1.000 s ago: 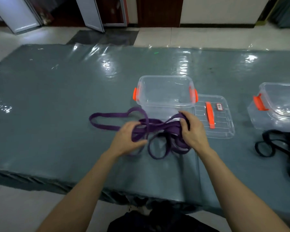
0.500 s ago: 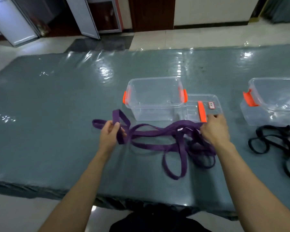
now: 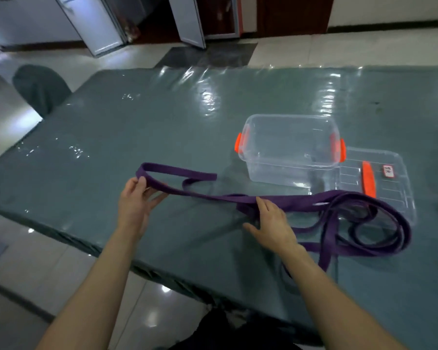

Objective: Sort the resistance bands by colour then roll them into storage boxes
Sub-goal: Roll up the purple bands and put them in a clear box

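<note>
Several purple resistance bands [image 3: 301, 201] lie tangled on the grey-green table [image 3: 162, 127], looping in a heap at the right over the corner of a lid. One loop is drawn out to the left. My left hand [image 3: 137, 202] pinches that loop's end between thumb and fingers, slightly above the table. My right hand [image 3: 271, 223] rests flat on the bands' middle, fingers straight and thumb spread. An empty clear storage box [image 3: 291, 118] with orange clips stands just behind the bands.
The box's clear lid [image 3: 395, 188] with an orange handle lies flat to the right of the box. A dark chair back [image 3: 39, 87] stands off the table's left corner. The table's near edge runs diagonally below my forearms; glossy tiled floor lies beyond.
My left hand has drawn one purple loop out to the left. My right hand has left the heap's right end and now lies on the bands' middle. The view has swung left.
</note>
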A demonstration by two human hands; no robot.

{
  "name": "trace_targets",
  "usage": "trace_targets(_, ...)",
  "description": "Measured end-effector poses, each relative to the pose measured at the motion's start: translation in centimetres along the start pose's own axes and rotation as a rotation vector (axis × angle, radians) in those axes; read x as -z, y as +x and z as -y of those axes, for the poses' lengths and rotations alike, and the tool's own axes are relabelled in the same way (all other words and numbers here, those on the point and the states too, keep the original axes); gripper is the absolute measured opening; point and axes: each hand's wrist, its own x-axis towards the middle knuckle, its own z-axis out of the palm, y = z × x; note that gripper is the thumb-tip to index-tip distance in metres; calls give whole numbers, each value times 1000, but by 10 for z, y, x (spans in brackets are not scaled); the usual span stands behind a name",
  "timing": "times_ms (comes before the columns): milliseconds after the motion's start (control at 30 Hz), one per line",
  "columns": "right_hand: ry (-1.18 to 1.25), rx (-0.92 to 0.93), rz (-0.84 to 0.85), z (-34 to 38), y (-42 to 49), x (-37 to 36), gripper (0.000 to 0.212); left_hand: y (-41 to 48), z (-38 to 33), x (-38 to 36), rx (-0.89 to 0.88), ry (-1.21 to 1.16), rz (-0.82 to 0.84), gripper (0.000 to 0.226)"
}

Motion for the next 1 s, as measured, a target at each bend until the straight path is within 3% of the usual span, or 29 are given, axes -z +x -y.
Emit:
trace_targets(67, -11, 39, -194, 5, 4, -7, 88, 12, 3, 18, -42, 29, -56, 24)
trace_targets(133, -60, 90, -267, 13, 16, -10, 92, 28, 11, 34, -34, 72, -97, 21)
trace_targets(200, -158, 112, -192, 22, 34, -14, 83, 46, 22, 45, 40, 217, -142, 24)
trace_targets(267, -184, 61, -92, 31, 50, -14, 46, 59, 35, 54, 196, 555, -103, 35)
trace_targets(333, -155, 14, -76, 39, 56, -10, 30, 67, 49, 59, 229, 1078, 16, 43)
trace_targets(367, -134, 16, -127, 42, 55, -8, 29, 67, 55, 56, 136, 1251, 93, 49)
trace_targets(500, 38, 93, -411, 60, 41, 1, 20, 68, 85, 3, -370, 1401, 551, 98)
trace_targets(567, 55, 117, -472, 73, 33, 10, 18, 73, 99, -36, -477, 1459, 798, 114)
trace_targets(633, 30, 134, -485, 81, 26, 18, 17, 80, 116, -68, -523, 1522, 918, 106)
trace_targets(700, -43, 77, -413, 80, 19, 15, 20, 90, 130, -89, -564, 1612, 975, 79)
trace_targets(833, -32, -248, -291, 66, -6, -4, 59, 105, 128, -100, -637, 1792, 1063, 27)
trace_targets(900, 38, -328, -334, 63, -12, -8, 68, 114, 110, -98, -613, 1647, 1103, 23)
trace_targets(1000, 82, -319, -379, 71, 2, 2, 97, 132, 51, -94, -506, 1117, 1015, 28)
